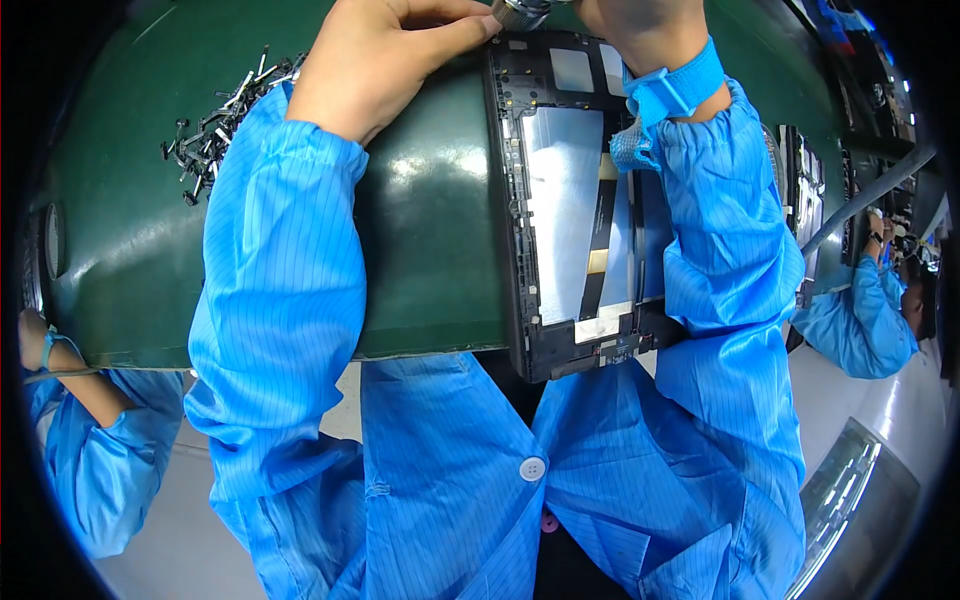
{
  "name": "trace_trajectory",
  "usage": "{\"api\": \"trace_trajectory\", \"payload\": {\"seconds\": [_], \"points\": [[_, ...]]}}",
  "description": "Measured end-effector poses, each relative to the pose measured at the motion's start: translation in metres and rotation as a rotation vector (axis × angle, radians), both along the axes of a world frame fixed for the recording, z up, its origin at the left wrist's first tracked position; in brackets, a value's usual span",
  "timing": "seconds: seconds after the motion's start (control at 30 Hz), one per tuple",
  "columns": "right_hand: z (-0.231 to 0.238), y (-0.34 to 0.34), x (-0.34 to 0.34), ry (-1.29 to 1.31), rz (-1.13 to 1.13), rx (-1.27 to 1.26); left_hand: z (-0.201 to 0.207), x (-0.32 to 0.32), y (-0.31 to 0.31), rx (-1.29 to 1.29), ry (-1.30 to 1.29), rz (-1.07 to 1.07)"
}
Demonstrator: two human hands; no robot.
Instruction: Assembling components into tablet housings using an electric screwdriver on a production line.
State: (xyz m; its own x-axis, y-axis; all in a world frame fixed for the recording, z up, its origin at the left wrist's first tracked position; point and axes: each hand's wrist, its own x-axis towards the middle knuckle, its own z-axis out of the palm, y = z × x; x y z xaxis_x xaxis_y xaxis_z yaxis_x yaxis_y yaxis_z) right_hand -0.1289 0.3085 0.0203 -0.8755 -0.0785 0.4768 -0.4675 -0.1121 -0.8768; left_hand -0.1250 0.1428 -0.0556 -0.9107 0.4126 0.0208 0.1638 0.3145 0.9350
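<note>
An opened tablet-like device (570, 220), with a black frame and silver battery panels, lies lengthwise before me. Its near end juts a little past the green table's edge. My left hand (390, 60) is at the device's far left corner, thumb and forefinger closed together. The thumb tip meets a knurled metal cylinder (522, 12), cut off by the top of the picture. My right hand (645, 25) is over the device's far right part, close to that cylinder; its fingers are out of the picture. A blue strap (675, 92) circles my right wrist and hangs over the device.
A loose heap of small black and silver parts (215, 130) lies left of my left sleeve on the green table (430, 250). More flat devices (802, 175) stand right of my right arm. Other people's arms show at far left (90, 395) and far right (870, 300). A grey bar (870, 200) slants there.
</note>
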Motion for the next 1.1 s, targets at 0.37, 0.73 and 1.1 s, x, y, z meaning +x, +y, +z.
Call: {"api": "trace_trajectory", "payload": {"seconds": [0.37,0.73,1.1], "points": [[-0.003,-0.005,-0.004,0.009,0.024,0.006,-0.004,-0.002,-0.004,0.008,-0.008,0.000],[-0.002,-0.006,-0.001,-0.022,0.015,-0.052,-0.004,-0.004,0.000,0.036,-0.041,-0.003],[0.003,-0.007,0.006,-0.030,-0.100,-0.023,0.010,0.006,0.009,0.032,-0.050,0.048]]}}
